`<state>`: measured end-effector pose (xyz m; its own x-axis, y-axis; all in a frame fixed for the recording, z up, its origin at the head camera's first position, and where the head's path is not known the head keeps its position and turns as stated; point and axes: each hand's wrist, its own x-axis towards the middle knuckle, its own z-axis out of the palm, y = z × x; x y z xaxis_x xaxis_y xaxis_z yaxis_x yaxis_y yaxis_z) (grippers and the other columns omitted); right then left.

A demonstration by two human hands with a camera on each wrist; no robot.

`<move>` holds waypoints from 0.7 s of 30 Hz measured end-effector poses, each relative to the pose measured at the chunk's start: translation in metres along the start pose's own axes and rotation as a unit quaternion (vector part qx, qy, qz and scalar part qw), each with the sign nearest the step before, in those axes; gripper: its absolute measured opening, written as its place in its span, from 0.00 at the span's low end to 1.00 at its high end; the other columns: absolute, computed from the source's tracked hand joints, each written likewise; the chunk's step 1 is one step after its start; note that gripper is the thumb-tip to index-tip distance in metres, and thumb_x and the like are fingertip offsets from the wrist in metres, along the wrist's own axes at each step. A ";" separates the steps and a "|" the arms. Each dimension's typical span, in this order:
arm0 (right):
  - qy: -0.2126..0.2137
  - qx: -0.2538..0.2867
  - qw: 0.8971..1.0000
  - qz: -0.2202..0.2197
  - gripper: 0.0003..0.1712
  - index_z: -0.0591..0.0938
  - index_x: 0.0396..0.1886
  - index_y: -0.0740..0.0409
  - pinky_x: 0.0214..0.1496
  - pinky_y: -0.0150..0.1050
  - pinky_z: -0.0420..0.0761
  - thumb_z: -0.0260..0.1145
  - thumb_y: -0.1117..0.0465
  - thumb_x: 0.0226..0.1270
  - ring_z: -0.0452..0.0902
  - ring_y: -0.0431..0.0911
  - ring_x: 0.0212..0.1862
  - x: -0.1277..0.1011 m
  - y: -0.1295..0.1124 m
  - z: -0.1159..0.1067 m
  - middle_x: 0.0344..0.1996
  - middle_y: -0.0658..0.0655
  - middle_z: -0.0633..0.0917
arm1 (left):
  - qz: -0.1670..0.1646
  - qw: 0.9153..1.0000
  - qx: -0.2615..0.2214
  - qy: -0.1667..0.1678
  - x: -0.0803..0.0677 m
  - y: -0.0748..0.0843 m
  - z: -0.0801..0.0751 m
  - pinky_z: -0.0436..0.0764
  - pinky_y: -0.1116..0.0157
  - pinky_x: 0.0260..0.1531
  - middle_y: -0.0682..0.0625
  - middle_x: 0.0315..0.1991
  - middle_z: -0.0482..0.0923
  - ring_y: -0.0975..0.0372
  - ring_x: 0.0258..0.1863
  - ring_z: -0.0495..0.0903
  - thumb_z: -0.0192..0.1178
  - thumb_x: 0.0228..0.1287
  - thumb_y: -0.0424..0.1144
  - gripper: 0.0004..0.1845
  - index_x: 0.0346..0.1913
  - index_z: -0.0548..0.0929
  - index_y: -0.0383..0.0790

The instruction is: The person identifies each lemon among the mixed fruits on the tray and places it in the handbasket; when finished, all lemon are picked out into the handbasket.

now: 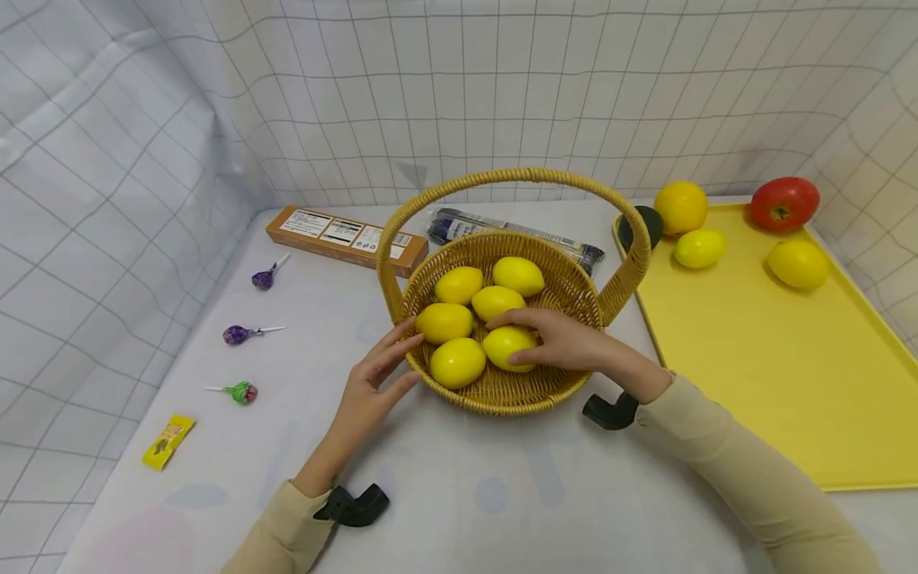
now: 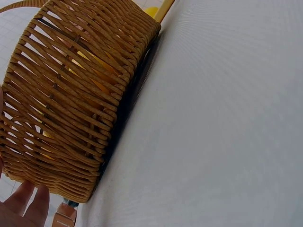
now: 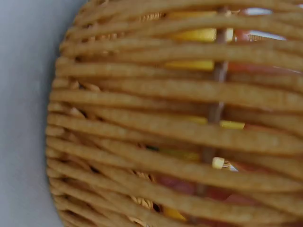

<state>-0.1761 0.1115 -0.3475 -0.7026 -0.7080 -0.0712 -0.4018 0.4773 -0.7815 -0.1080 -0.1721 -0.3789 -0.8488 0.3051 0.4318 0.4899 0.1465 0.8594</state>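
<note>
A round wicker basket (image 1: 495,408) with a tall arched handle (image 1: 531,175) holds several yellow lemons (image 1: 457,363). My right hand (image 1: 566,339) reaches inside, thumb and fingers on either side of the front-right lemon (image 1: 502,344), which it grips. At the basket's left side is my left hand (image 1: 376,379), fingers extended against the rim and the outer wall. In the left wrist view, fingertips of the left hand (image 2: 28,205) touch the woven side (image 2: 71,104). The right wrist view is filled by the weave (image 3: 165,109), hiding the right hand.
On the right lies a yellow tray (image 1: 760,359) bearing a red fruit (image 1: 785,204), an orange (image 1: 680,207), lemons and a dark green fruit (image 1: 645,227). Behind the basket are a brown box (image 1: 344,235) and a dark packet (image 1: 502,227). Lollipops (image 1: 241,391) and a yellow wrapper (image 1: 168,442) lie left.
</note>
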 end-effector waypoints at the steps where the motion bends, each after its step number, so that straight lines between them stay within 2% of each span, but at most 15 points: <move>1: 0.004 -0.014 1.000 -0.001 0.28 0.73 0.62 0.58 0.59 0.47 0.68 0.67 0.60 0.62 0.68 0.49 0.56 0.000 -0.001 0.001 0.59 0.57 0.73 | 0.000 1.000 0.000 -0.001 0.000 0.000 0.000 0.66 0.65 0.58 0.31 0.65 0.59 0.49 0.67 0.56 0.57 0.58 0.18 0.21 0.56 0.72 0.19; 7: 0.058 -0.078 0.995 -0.021 0.30 0.71 0.62 0.63 0.60 0.48 0.68 0.68 0.59 0.61 0.68 0.52 0.59 -0.009 -0.007 0.005 0.58 0.60 0.74 | -0.006 1.000 -0.004 -0.006 0.000 0.001 0.000 0.66 0.64 0.59 0.31 0.65 0.58 0.51 0.67 0.56 0.58 0.61 0.22 0.20 0.56 0.71 0.19; 9: 0.083 -0.089 0.992 -0.029 0.31 0.70 0.63 0.62 0.60 0.48 0.67 0.67 0.59 0.62 0.67 0.51 0.60 -0.020 -0.012 0.003 0.59 0.59 0.73 | -0.006 1.000 -0.006 -0.007 0.000 0.001 0.000 0.66 0.63 0.59 0.31 0.66 0.58 0.52 0.67 0.56 0.58 0.61 0.23 0.20 0.57 0.71 0.19; 12: 0.096 -0.083 0.991 -0.048 0.29 0.69 0.65 0.57 0.54 0.47 0.72 0.65 0.60 0.65 0.69 0.48 0.55 -0.048 -0.017 -0.007 0.59 0.55 0.72 | -0.004 1.000 -0.009 -0.009 0.000 0.000 0.001 0.66 0.63 0.59 0.31 0.66 0.58 0.52 0.67 0.56 0.57 0.62 0.23 0.21 0.57 0.70 0.18; 16: 0.037 -0.045 0.993 -0.099 0.28 0.70 0.65 0.54 0.53 0.39 0.73 0.63 0.64 0.65 0.71 0.46 0.54 -0.102 -0.013 -0.039 0.59 0.51 0.73 | 0.002 1.000 -0.006 -0.005 -0.002 -0.006 0.001 0.66 0.65 0.59 0.33 0.66 0.58 0.51 0.67 0.56 0.57 0.60 0.20 0.21 0.58 0.71 0.20; 18: 0.013 -0.039 0.992 -0.116 0.29 0.70 0.65 0.55 0.56 0.33 0.71 0.62 0.70 0.64 0.69 0.44 0.58 -0.129 -0.002 -0.062 0.60 0.51 0.73 | 0.003 1.000 -0.003 -0.001 -0.003 -0.012 -0.001 0.66 0.66 0.59 0.36 0.67 0.59 0.51 0.67 0.56 0.57 0.59 0.19 0.23 0.59 0.72 0.23; 19: 0.011 -0.031 0.992 -0.120 0.29 0.69 0.65 0.58 0.56 0.31 0.70 0.60 0.73 0.64 0.69 0.44 0.59 -0.141 0.006 -0.075 0.60 0.53 0.73 | 0.004 1.000 -0.003 0.001 -0.004 -0.015 -0.001 0.66 0.66 0.59 0.38 0.67 0.59 0.52 0.67 0.56 0.57 0.59 0.18 0.23 0.59 0.72 0.25; 21: 0.039 -0.001 0.992 -0.117 0.29 0.68 0.65 0.64 0.55 0.27 0.70 0.55 0.79 0.64 0.68 0.43 0.59 -0.160 0.031 -0.102 0.60 0.56 0.73 | 0.001 1.000 -0.002 0.003 -0.004 -0.018 -0.002 0.65 0.66 0.59 0.38 0.67 0.59 0.51 0.67 0.57 0.57 0.58 0.17 0.24 0.60 0.72 0.26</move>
<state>-0.1358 0.2923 -0.2971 -0.6335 -0.7570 0.1599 -0.5600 0.3060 -0.7700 -0.1138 -0.1779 -0.3955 -0.8487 0.3003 0.4354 0.4910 0.1413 0.8596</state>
